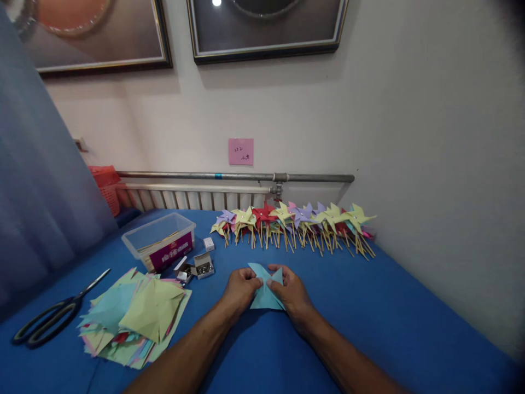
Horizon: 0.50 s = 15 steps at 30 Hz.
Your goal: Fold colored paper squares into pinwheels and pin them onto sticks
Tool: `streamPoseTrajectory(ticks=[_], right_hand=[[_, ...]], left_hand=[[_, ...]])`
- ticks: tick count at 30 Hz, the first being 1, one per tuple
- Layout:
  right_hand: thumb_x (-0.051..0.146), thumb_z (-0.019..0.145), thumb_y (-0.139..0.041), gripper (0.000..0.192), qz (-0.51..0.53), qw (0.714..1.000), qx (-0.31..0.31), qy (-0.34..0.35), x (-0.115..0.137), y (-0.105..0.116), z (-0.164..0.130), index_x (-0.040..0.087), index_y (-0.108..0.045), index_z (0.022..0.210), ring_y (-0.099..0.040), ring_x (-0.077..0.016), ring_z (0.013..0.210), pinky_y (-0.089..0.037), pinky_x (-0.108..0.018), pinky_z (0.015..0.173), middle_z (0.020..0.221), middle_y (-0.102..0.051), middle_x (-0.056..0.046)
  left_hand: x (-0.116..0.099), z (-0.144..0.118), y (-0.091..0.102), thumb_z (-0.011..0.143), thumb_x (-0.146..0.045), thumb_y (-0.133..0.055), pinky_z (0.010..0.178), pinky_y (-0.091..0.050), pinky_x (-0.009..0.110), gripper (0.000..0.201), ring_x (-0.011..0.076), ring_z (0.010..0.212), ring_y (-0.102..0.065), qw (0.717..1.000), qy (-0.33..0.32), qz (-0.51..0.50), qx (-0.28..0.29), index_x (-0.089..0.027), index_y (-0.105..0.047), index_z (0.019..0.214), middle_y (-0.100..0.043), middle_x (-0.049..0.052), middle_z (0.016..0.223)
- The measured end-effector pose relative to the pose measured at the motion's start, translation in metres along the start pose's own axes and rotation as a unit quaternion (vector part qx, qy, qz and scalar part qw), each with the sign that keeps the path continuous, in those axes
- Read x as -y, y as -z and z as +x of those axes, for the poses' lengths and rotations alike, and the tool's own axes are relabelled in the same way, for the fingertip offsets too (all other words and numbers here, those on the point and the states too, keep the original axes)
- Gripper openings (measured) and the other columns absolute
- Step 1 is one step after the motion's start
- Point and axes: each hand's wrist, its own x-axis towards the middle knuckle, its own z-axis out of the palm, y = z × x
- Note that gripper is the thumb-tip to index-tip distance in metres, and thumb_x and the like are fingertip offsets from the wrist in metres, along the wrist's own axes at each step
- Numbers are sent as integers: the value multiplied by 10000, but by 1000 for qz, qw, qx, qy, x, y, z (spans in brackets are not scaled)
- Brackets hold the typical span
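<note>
A tabletop [389,317] covered in bright blue cloth fills the lower part of the view and runs back to a plain off-white wall. Along the foot of that wall lies a grey metal pipe [229,177] above a ribbed white radiator [192,197]. One pink sticky note [240,151] with handwriting is stuck to the wall, and two dark-framed pictures [266,27] hang higher up, cut off by the top edge. A blue-grey curtain [36,180] hangs at the left, with an orange plastic basket [105,186] behind it.

Near the middle of the cloth, the left hand [241,288] and right hand [292,291] meet over one light blue folded paper piece [266,293], which lies on the cloth. The fingers of both hands are curled in and pinch its upper folds from either side, thumbs on top.

At the back stands a row of finished paper pinwheels on wooden sticks [293,224], yellow, purple, red and pink; they overlap too much to count. To the left are one clear plastic tub [159,239] with a purple label, three small opened white boxes of metal pins [199,265], one pile of cut coloured paper sheets [135,320], and one pair of black-handled scissors [53,317].
</note>
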Motion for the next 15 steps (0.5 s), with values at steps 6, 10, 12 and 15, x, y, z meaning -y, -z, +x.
streamPoseTrajectory(ticks=[6, 10, 12, 15], right_hand=[[292, 616, -758, 466, 5, 1000, 4, -1, 1, 0, -2, 184, -621, 1048, -588, -157, 614, -462, -286, 605, 733, -662, 15], [285, 620, -755, 448, -2, 1000, -5, -2, 2, -1, -3, 189, -629, 1039, -592, -162, 615, -465, -287, 599, 740, -667, 9], [283, 621, -750, 440, -8, 1000, -4, -1, 1, 0, -2, 189, -630, 1034, -586, -161, 615, -465, -286, 598, 743, -667, 9], [296, 625, -745, 407, -16, 1000, 4, 10, 0, 1, -1, 191, -637, 1003, -572, -155, 607, -456, -279, 590, 737, -659, 15]], left_hand=[[-5, -3, 0, 583, -286, -704, 432, -253, 216, 234, 64, 406, -351, 1000, 8, -18, 19, -174, -500, 560, -470, -50, 450], [-6, -4, 0, 586, -289, -696, 438, -254, 216, 225, 64, 412, -348, 1000, 7, -8, 20, -171, -506, 562, -461, -54, 446], [-5, -3, 0, 593, -296, -685, 438, -251, 216, 222, 64, 411, -342, 1000, 1, -1, 17, -174, -503, 560, -453, -57, 442], [-3, -2, -1, 605, -300, -680, 428, -222, 217, 238, 63, 401, -318, 1000, -6, 15, 4, -185, -480, 547, -420, -67, 419]])
